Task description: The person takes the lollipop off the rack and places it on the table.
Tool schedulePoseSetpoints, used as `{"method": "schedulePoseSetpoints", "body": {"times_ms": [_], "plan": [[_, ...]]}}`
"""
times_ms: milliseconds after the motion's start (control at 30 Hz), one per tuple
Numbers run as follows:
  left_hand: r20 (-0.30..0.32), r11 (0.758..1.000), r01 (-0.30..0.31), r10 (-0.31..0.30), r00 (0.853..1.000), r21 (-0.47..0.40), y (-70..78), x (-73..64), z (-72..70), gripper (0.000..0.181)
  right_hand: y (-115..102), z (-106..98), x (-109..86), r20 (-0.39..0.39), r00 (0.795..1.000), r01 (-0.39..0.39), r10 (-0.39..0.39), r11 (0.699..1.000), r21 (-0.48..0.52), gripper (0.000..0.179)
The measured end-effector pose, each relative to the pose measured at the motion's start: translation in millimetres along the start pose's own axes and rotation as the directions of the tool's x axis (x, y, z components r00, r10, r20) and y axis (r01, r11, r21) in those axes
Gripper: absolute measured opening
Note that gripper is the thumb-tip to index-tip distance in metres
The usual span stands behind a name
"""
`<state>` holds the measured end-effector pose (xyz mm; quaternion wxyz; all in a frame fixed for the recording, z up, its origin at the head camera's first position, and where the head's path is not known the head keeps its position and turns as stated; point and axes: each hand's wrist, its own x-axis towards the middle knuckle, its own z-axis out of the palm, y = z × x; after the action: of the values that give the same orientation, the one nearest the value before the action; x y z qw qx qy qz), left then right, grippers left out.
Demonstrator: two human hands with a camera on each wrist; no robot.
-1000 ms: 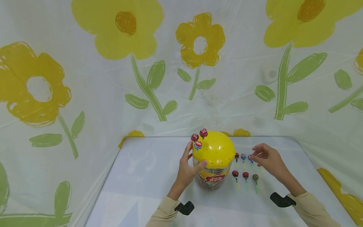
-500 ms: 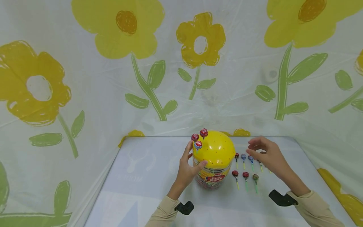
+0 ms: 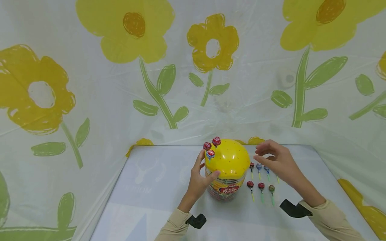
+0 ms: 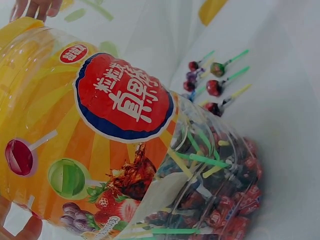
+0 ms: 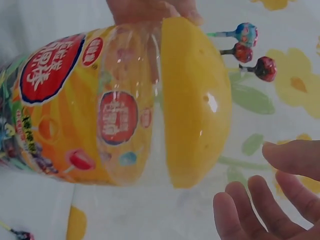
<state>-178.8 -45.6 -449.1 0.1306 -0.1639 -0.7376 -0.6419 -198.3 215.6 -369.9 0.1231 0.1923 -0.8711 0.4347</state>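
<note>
A clear plastic lollipop jar (image 3: 227, 190) with a yellow domed lid (image 3: 232, 159) stands upright on the table, filled with wrapped lollipops. Three lollipops (image 5: 245, 50) stick up from small holes at the lid's left side. My left hand (image 3: 197, 182) grips the jar from the left, thumb in front and fingers behind. To the right of the lid, my right hand (image 3: 278, 160) hovers with its fingers loosely bent and apart. The right wrist view shows nothing between the thumb and fingers (image 5: 257, 200).
Several lollipops lie in two rows right of the jar, among them a red one (image 3: 261, 185) in the front row and a blue one (image 3: 259, 166) in the back row. The white table (image 3: 156, 201) meets a flower-printed cloth (image 3: 253, 110) behind.
My right hand has moved left and slightly up, from over the back row of lollipops towards the lid. The left hand and jar have stayed put.
</note>
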Motion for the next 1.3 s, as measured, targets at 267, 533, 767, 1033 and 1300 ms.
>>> {"method": "schedulePoseSetpoints", "body": {"times_ms": [267, 533, 767, 1033, 1300], "plan": [[0.002, 1.000, 0.011, -0.011, 1.000, 0.006, -0.2, -0.1, 0.0, 0.081, -13, 8, 10.2, 0.000, 0.997, 0.070, -0.071, 0.995, 0.068, 0.021], [0.000, 1.000, 0.015, -0.015, 1.000, 0.003, -0.2, -0.9, -0.7, 0.080, -28, 21, 21.3, 0.033, 0.997, 0.070, -0.076, 0.987, 0.141, 0.024], [-0.002, 1.000, 0.013, -0.013, 1.000, 0.003, -23.4, 2.0, 2.2, 0.081, -35, 36, 31.6, 0.054, 0.996, 0.054, -0.066, 0.981, 0.188, 0.026], [0.003, 0.999, 0.035, -0.035, 0.999, 0.020, -9.5, 1.0, -0.6, 0.080, -41, 58, 44.9, 0.030, 0.996, 0.072, -0.082, 0.965, 0.254, 0.032], [0.000, 0.999, 0.028, -0.028, 1.000, 0.045, -37.3, 4.9, 2.8, 0.079, -51, 76, 55.1, 0.039, 0.995, 0.076, -0.091, 0.952, 0.296, 0.031]]}}
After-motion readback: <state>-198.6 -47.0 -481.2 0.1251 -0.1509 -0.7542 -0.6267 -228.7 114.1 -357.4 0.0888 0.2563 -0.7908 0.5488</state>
